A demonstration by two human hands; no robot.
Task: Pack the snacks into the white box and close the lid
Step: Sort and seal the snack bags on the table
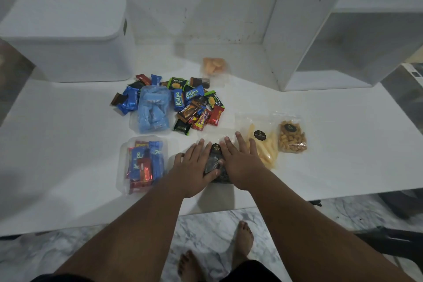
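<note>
The white box (68,39) stands at the table's far left with its lid on. My left hand (194,165) and my right hand (240,162) lie flat, fingers straight, on a clear bag of dark snacks (215,162) near the front edge; the left thumb reaches across it. To the left is a clear bag of mixed wrapped bars (144,165). Behind are a bag of blue packets (153,110) and a loose pile of wrapped snacks (194,105). Right of my hands lie a bag of yellow sticks (265,144) and a bag of brown crunchy bits (291,137). A bag of orange pieces (214,66) sits further back.
A white open shelf unit (320,36) stands at the back right on the white table (68,144). A white wall runs behind. Below the table's front edge are a marble floor and my bare feet (242,240).
</note>
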